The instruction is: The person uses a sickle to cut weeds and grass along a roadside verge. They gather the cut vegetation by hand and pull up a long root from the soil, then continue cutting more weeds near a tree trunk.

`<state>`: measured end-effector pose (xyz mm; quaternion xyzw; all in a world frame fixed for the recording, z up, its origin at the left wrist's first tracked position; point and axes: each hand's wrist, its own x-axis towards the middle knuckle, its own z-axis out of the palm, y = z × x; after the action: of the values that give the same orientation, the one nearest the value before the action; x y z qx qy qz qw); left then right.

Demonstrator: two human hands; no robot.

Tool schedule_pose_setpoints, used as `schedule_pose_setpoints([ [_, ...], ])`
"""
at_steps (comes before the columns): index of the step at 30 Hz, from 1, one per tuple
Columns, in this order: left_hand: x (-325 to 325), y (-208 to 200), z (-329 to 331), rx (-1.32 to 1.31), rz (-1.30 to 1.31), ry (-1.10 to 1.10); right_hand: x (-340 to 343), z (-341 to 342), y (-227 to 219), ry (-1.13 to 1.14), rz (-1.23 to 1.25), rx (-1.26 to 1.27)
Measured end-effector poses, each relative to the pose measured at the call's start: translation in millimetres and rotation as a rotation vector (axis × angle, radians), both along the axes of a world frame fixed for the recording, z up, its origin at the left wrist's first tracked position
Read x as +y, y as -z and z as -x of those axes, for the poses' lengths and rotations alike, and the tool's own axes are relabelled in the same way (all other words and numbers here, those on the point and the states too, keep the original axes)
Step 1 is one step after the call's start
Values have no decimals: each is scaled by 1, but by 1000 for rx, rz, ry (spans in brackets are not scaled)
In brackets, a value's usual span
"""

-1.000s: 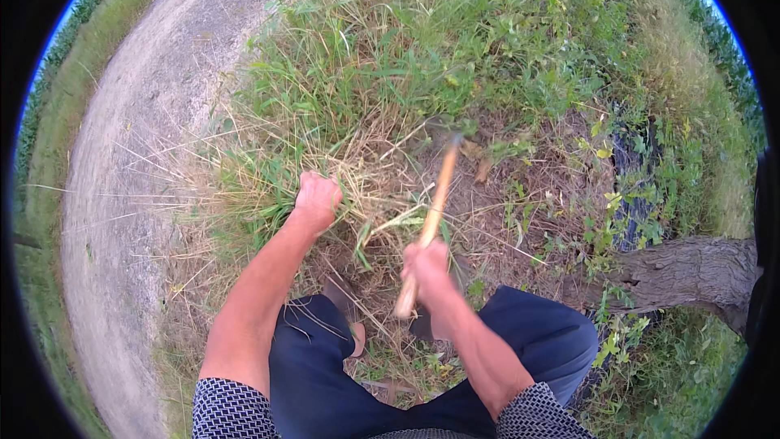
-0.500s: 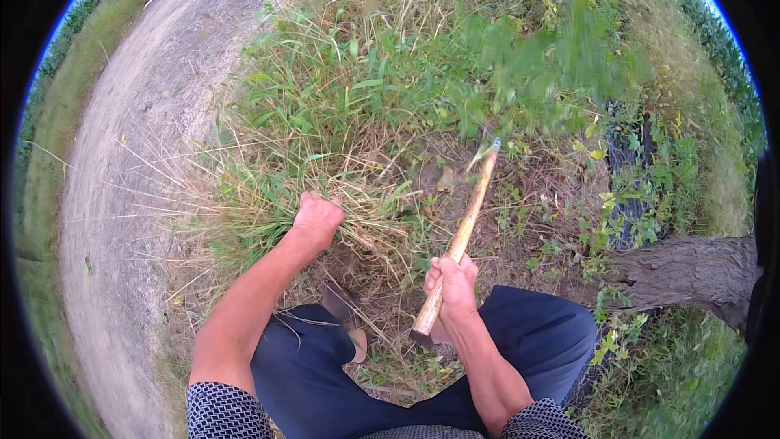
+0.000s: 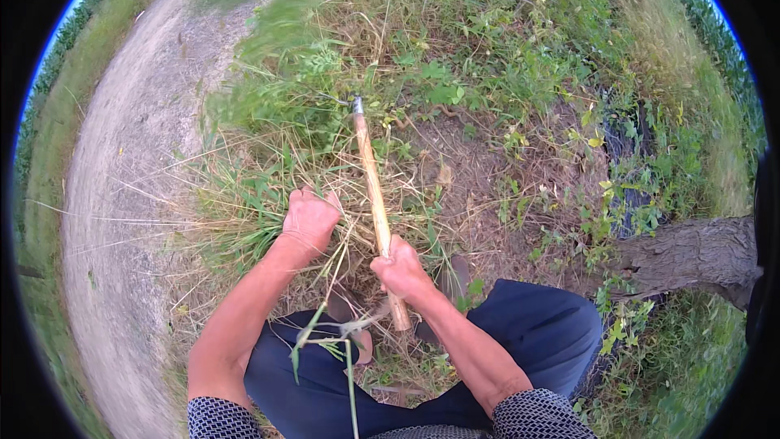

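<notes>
Left hand (image 3: 312, 216): balled into a fist around grass (image 3: 236, 205), stems fanning out on the road side; fingertips hidden beneath. This grip presumably bunches and steadies the stems. Right hand (image 3: 400, 267): wrapped around the lower part of a wooden handle (image 3: 370, 171), butt end protruding below; the low hold probably gives reach. The handle slants up and away, its metal collar (image 3: 357, 105) among green weeds; the tool's head is hard to make out there. Surroundings: loose stalks (image 3: 350, 366) cross before the left knee, tree trunk (image 3: 691, 264) blocks the right, gravel road (image 3: 122, 154) lies left.
</notes>
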<state>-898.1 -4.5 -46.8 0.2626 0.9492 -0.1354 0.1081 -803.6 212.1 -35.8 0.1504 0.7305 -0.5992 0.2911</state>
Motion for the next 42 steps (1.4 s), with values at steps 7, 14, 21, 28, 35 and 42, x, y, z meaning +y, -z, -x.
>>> schedule_pose_setpoints([
  [7, -9, 19, 13, 31, 14, -59, 18, -2, 31, -368, -244, 112],
  [14, -29, 45, 32, 96, 118, -134, 24, -16, 39, -401, -347, 47],
  [21, -30, 56, 58, 104, 136, -217, 33, -30, 43, -404, -313, 103],
  [28, -42, 66, 71, 42, 178, -283, 28, -16, 44, -400, -272, -2],
  [35, -44, 66, 101, 45, 94, -378, 19, -38, 52, 152, 215, -10],
  [42, -38, 61, 105, 5, 74, -455, 32, -36, 74, 587, 416, -86],
])
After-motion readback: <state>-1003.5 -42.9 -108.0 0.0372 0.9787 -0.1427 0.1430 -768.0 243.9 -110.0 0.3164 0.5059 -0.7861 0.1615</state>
